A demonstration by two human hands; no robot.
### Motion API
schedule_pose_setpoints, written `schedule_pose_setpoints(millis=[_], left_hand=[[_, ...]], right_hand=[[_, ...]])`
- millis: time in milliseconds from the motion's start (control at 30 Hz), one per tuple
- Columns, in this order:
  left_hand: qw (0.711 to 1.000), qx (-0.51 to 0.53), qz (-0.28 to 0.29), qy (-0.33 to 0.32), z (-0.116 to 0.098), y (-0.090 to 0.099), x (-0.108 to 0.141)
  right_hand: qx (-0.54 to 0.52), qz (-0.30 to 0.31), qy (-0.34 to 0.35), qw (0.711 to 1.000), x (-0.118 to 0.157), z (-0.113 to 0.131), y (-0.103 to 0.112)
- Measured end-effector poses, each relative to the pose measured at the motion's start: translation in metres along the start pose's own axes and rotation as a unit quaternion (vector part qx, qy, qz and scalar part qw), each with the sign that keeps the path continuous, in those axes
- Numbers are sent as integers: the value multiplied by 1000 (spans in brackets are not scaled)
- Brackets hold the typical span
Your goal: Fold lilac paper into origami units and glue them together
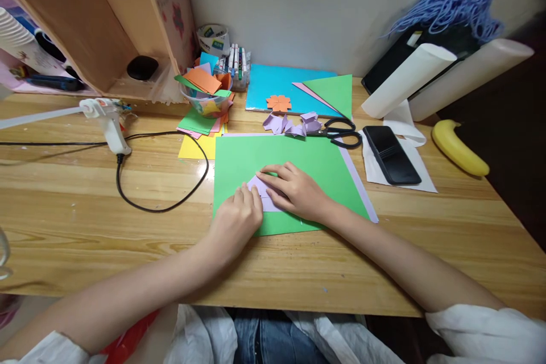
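A small purple paper (pixel 267 202) with creases lies on a large green sheet (pixel 277 153). My left hand (pixel 239 213) presses on its left edge, fingers curled and close together. Over the upper right part of the paper rests my right hand (pixel 296 189), its fingers spread and lying flat, the fingertips touching the paper. Both hands partly cover it. Beyond the green sheet are folded purple paper pieces (pixel 294 124), with black-handled scissors (pixel 341 132) beside them. An orange paper flower (pixel 278 103) sits on a blue pad (pixel 273 82).
At the left, a white glue gun (pixel 108 125) trails a black cable (pixel 170 208). A cup of paper scraps (pixel 207 101) stands behind. A phone (pixel 391 154) lies on white paper at the right, near a banana (pixel 459 149) and white rolls (pixel 407 81).
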State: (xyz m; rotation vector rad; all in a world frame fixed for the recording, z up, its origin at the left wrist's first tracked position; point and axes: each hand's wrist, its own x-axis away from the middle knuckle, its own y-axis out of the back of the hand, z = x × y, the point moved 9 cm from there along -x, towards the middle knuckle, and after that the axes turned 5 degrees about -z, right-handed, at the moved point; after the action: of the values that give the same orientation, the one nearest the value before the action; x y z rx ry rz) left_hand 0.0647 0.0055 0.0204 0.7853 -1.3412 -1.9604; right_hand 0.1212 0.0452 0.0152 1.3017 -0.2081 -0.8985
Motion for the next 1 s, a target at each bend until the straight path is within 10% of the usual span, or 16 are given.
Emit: schedule_pose_setpoints(millis=[600, 1000], left_hand=[[998, 13, -51, -40, 5, 9, -3], [991, 107, 72, -17, 18, -8, -5]], right_hand=[[3, 9, -4, 1000, 0, 0, 0], [-2, 8, 0, 1000, 0, -1, 0]])
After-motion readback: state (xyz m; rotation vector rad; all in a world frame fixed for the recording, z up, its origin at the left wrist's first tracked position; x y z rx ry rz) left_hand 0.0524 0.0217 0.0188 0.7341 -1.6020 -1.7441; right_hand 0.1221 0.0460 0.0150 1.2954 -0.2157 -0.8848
